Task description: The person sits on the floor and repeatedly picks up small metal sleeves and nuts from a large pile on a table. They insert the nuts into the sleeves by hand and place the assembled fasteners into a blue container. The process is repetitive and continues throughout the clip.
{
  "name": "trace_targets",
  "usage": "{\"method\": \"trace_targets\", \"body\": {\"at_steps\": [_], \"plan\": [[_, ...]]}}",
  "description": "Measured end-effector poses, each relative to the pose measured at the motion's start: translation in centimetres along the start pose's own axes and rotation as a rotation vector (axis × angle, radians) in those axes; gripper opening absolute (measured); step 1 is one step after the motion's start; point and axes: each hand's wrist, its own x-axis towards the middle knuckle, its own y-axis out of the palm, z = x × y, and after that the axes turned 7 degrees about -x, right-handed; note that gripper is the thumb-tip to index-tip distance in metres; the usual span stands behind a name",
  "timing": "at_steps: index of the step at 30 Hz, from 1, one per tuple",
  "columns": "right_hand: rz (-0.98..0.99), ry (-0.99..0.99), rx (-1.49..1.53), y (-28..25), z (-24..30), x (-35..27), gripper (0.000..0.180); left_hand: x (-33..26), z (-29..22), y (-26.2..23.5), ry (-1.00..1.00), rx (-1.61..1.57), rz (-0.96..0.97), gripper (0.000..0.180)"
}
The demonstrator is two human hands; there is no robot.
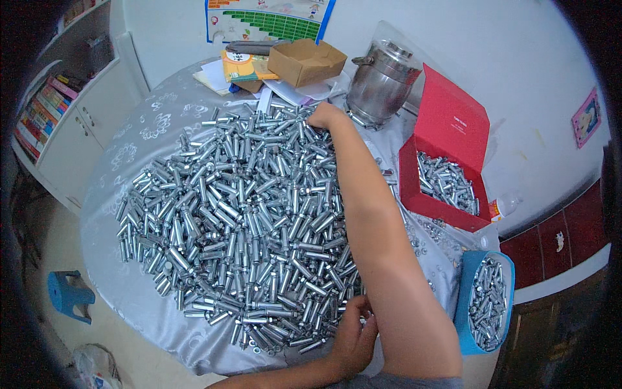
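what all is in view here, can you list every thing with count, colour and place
metal bolt sleeves: a heap too many to count, silver, spread over the table middle
table: one, round, pale grey patterned cloth
red box: one, lid up, part full of sleeves, right of the heap
blue tub: one, full of sleeves, lower right
steel pot: one, silver, far side of the table
cardboard box: one, brown, far edge
blue stool: one, on the floor, lower left
left hand: at the heap's near edge, fingers among the sleeves
right hand: reached across to the heap's far edge, grip hidden
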Motion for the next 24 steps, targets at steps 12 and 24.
{"method": "trace_targets", "body": {"at_steps": [12, 24], "plan": [[-0.221, -0.204, 0.032, 0.0, -0.4, -3.7, 0.037, -0.2, -0.5, -0.3, 0.159, 0.173, 0.101, 0.028], [-0.127, -0.233, 1.451, -10.7, -3.0, -18.1, 0.02, 0.8, -0.8, -0.1, 0.321, 0.2, 0.033, 0.021]]}}
